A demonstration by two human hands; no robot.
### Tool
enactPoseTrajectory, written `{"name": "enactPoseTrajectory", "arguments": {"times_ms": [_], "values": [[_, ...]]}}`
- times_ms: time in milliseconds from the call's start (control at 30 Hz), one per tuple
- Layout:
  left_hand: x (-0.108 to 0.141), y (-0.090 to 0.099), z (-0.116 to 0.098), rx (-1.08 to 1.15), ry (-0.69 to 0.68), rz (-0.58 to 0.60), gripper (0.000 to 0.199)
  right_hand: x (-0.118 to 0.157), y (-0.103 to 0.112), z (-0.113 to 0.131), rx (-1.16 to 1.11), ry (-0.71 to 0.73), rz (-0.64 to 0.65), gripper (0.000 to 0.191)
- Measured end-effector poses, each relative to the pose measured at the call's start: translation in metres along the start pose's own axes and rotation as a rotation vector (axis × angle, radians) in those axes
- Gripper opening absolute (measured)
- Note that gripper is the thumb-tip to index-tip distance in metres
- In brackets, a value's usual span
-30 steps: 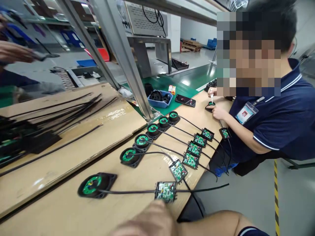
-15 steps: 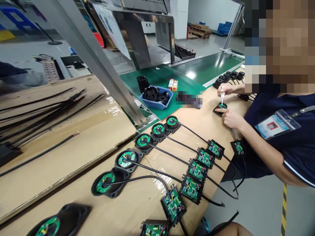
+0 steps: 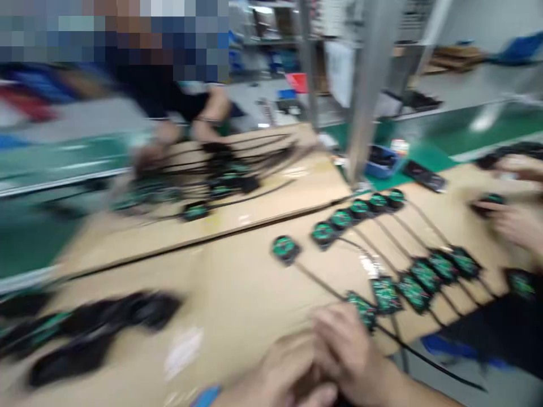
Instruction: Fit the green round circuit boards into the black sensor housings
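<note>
My left hand (image 3: 282,364) and my right hand (image 3: 350,350) meet at the bottom centre, blurred by motion. Their fingers are curled together, and whatever lies between them is hidden. Just beyond my right hand is a green circuit board in a black case (image 3: 360,310), joined by a cable to a round black housing (image 3: 285,249) with a green board inside. Several similar round housings (image 3: 341,219) stand in a diagonal row, cabled to a row of cased boards (image 3: 413,291) on the right.
Blurred black parts (image 3: 144,311) lie at the left on the cardboard-covered table (image 3: 237,288). Across a raised edge, a person's hands (image 3: 156,150) are near cables and boards. Another person's hand (image 3: 515,223) holds a housing at the right. A metal post (image 3: 365,96) rises behind a blue tray (image 3: 384,164).
The view has swung left and the rows appear farther right. My two hands have come into view at the bottom, and a person across the table now shows.
</note>
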State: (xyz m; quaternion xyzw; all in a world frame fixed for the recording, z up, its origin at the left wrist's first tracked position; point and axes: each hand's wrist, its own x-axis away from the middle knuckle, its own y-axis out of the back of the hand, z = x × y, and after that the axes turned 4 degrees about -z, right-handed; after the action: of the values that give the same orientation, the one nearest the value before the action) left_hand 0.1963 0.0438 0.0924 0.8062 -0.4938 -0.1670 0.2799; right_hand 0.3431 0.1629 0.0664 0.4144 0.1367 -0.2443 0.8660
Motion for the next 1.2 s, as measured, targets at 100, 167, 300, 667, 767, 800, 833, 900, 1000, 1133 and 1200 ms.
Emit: {"name": "enactPoseTrajectory", "arguments": {"times_ms": [100, 167, 300, 667, 767, 800, 833, 900, 1000, 1133, 1200], "values": [[0.016, 0.070, 0.038, -0.234, -0.152, -0.157, 0.033, 0.003, -0.016, -0.027, 0.346, -0.001, -0.075, 0.039], [0.029, 0.109, 0.072, -0.513, -0.132, -0.376, 0.049, -0.004, -0.022, -0.056, 0.440, 0.041, -0.063, 0.036], [0.042, 0.144, 0.138, -0.783, 0.161, -0.676, 0.077, -0.009, -0.015, -0.081, 0.544, 0.107, -0.029, 0.031], [-0.050, 0.149, 0.153, -0.391, 0.067, -0.601, 0.041, -0.158, -0.042, 0.005, 0.451, 0.258, -0.144, 0.025], [-0.049, 0.141, 0.165, -0.186, -0.018, -0.607, 0.043, -0.231, -0.088, 0.025, 0.392, 0.234, -0.075, 0.029], [-0.046, 0.140, 0.169, -0.127, -0.063, -0.589, 0.046, -0.256, -0.106, 0.030, 0.385, 0.211, -0.041, 0.031], [-0.044, 0.140, 0.172, -0.073, -0.106, -0.559, 0.049, -0.281, -0.125, 0.035, 0.389, 0.191, -0.006, 0.033], [-0.040, 0.142, 0.177, 0.010, -0.163, -0.479, 0.055, -0.330, -0.164, 0.044, 0.435, 0.166, 0.058, 0.036], [-0.042, 0.148, 0.180, 0.053, -0.170, -0.381, 0.060, -0.401, -0.224, 0.059, 0.556, 0.190, 0.114, 0.047], [-0.049, 0.153, 0.184, 0.016, -0.136, -0.332, 0.071, -0.482, -0.295, 0.073, 0.642, 0.208, 0.192, 0.070], [-0.050, 0.154, 0.187, -0.001, -0.141, -0.313, 0.071, -0.510, -0.323, 0.074, 0.641, 0.176, 0.245, 0.074]]}}
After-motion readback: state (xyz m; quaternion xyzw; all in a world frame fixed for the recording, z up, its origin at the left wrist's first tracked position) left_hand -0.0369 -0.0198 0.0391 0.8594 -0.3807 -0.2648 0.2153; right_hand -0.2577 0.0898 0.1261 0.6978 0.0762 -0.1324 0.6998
